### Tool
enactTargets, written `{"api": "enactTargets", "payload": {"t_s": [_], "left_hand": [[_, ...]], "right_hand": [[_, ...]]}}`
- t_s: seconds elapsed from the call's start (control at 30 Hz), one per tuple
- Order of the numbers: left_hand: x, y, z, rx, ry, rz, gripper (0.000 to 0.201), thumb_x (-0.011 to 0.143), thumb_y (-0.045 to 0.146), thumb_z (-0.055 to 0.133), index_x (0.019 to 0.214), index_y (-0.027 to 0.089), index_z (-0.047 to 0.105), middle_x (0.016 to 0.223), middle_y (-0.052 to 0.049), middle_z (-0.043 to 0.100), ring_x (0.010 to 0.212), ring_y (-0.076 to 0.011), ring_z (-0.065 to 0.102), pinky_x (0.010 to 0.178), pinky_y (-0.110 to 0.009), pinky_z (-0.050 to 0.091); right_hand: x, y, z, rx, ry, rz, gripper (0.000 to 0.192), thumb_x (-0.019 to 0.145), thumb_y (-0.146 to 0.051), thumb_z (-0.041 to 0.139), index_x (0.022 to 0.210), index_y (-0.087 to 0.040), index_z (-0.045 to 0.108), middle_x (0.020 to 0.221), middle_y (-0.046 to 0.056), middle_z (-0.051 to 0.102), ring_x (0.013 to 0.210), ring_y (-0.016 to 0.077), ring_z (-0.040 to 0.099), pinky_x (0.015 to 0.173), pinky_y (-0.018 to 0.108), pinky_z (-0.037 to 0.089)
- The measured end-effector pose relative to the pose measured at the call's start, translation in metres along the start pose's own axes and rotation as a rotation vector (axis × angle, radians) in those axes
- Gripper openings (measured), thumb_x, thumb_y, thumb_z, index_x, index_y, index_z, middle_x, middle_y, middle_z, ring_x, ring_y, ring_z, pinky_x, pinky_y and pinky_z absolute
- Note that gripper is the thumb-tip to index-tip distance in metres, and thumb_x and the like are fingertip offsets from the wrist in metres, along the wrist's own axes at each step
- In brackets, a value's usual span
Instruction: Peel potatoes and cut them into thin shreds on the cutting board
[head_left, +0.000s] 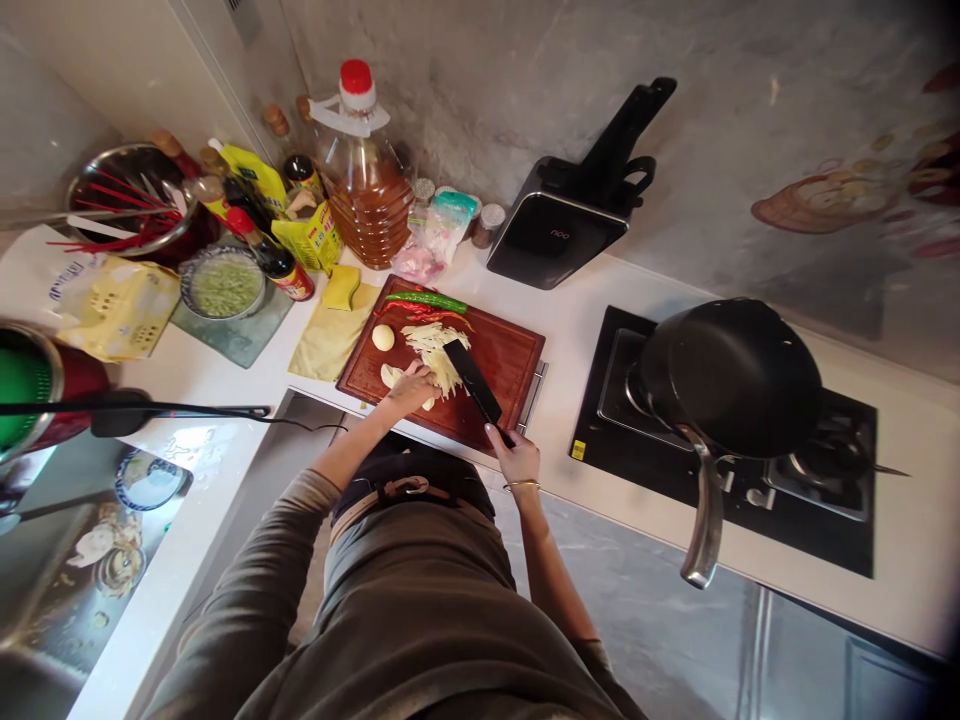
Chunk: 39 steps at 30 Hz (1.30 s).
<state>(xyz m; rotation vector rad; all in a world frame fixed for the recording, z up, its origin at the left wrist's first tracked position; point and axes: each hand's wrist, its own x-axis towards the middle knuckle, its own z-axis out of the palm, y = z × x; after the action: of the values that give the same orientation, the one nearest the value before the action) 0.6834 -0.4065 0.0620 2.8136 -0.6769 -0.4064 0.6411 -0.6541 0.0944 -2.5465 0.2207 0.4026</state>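
My right hand [517, 458] is closed around the handle of a dark-bladed kitchen knife [474, 380]. Its blade slants over a reddish-brown wooden cutting board [510, 365], beside a pile of pale vegetable shreds [442, 352]. Fingers bent down, my left hand [415, 388] presses on pale vegetable pieces at the near side of the pile, just left of the blade. Another cut pale piece [391, 375] lies by that hand, and a round pale vegetable [383, 337] rests farther left. Red chilies [409, 312] and a long green pepper [429, 299] lie along the board's far edge.
A black wok [735, 375] sits on the gas stove [600, 420] at right, its handle jutting past the counter. Behind the board stand a knife block [559, 225] and a large oil jug [371, 200]. Left are a bowl of green shreds [223, 283], sauce bottles and the sink [52, 570].
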Motion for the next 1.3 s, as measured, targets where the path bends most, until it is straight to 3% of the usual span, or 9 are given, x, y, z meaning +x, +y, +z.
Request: {"api": "enactTargets", "payload": {"t_s": [0.3,0.4,0.5,0.67,0.83,0.9,1.07,1.2,1.3], "left_hand": [[0.0,0.002,-0.008,-0.005,0.002,0.024,0.016,0.079,0.009,0.053,0.079,0.02,0.066,0.082,-0.005,0.069,0.094,-0.0188,0.055,0.098,-0.04,0.026],[-0.003,-0.014,-0.017,-0.129,0.033,0.0,0.013,0.078,0.014,0.056,0.078,0.022,0.066,0.081,-0.003,0.07,0.093,-0.0192,0.056,0.099,-0.041,0.025],[-0.003,-0.04,-0.025,-0.216,0.075,-0.139,0.011,0.077,0.021,0.058,0.082,0.023,0.068,0.087,-0.003,0.071,0.09,-0.0192,0.058,0.097,-0.04,0.027],[0.004,-0.063,-0.02,-0.301,-0.054,-0.209,0.017,0.075,0.019,0.054,0.078,0.023,0.071,0.085,-0.002,0.072,0.085,-0.0168,0.059,0.101,-0.039,0.03],[-0.004,-0.048,-0.003,-0.265,0.044,-0.222,0.029,0.079,0.014,0.045,0.09,0.019,0.072,0.103,-0.01,0.069,0.107,-0.0217,0.055,0.103,-0.039,0.035],[-0.017,-0.037,0.005,-0.283,0.167,-0.179,0.033,0.083,0.018,0.042,0.106,0.018,0.067,0.118,-0.01,0.063,0.118,-0.022,0.05,0.107,-0.041,0.033],[-0.049,-0.008,0.033,-0.309,0.578,-0.499,0.051,0.09,0.038,0.039,0.133,0.012,0.044,0.145,-0.017,0.035,0.137,-0.026,0.029,0.111,-0.046,0.028],[-0.054,0.003,0.049,-0.293,0.568,-0.568,0.081,0.084,0.055,0.046,0.143,0.006,0.023,0.152,-0.024,0.013,0.142,-0.0315,0.015,0.111,-0.049,0.024],[-0.051,0.001,0.055,-0.23,0.484,-0.534,0.089,0.079,0.061,0.05,0.143,0.006,0.024,0.152,-0.024,0.011,0.142,-0.0339,0.009,0.113,-0.053,0.017]], "right_hand": [[0.002,-0.001,0.003,0.056,0.029,-0.028,0.076,0.065,-0.085,0.036,0.068,-0.018,0.071,0.057,0.007,0.064,0.052,0.0147,0.053,0.053,0.024,0.036],[0.002,0.0,0.003,0.069,0.028,-0.019,0.075,0.065,-0.085,0.037,0.069,-0.018,0.071,0.057,0.007,0.064,0.053,0.0151,0.053,0.053,0.024,0.036],[0.002,0.001,0.004,0.08,0.022,-0.012,0.074,0.066,-0.084,0.039,0.07,-0.018,0.071,0.055,0.006,0.063,0.053,0.0151,0.054,0.052,0.024,0.036],[0.003,0.001,0.006,0.092,0.028,-0.034,0.069,0.067,-0.081,0.042,0.067,-0.018,0.07,0.058,0.007,0.066,0.056,0.0158,0.057,0.054,0.025,0.037],[0.0,-0.003,0.013,0.202,-0.065,-0.038,0.065,0.07,-0.079,0.041,0.063,-0.019,0.065,0.054,0.005,0.063,0.054,0.0158,0.058,0.055,0.025,0.041],[-0.003,-0.005,0.017,0.277,-0.146,-0.025,0.066,0.077,-0.076,0.033,0.062,-0.019,0.062,0.047,0.002,0.059,0.047,0.0142,0.055,0.051,0.025,0.041],[-0.004,-0.013,0.028,0.285,-0.322,-0.084,0.069,0.084,-0.071,0.018,0.059,-0.02,0.057,0.041,-0.001,0.051,0.04,0.0123,0.052,0.048,0.024,0.041],[0.002,-0.024,0.035,0.141,-0.335,-0.172,0.063,0.087,-0.065,0.023,0.059,-0.022,0.059,0.045,0.001,0.056,0.052,0.0153,0.06,0.057,0.025,0.045],[0.007,-0.03,0.039,0.045,-0.353,-0.182,0.059,0.089,-0.058,0.025,0.062,-0.021,0.062,0.051,0.003,0.061,0.06,0.017,0.063,0.064,0.026,0.046]]}}
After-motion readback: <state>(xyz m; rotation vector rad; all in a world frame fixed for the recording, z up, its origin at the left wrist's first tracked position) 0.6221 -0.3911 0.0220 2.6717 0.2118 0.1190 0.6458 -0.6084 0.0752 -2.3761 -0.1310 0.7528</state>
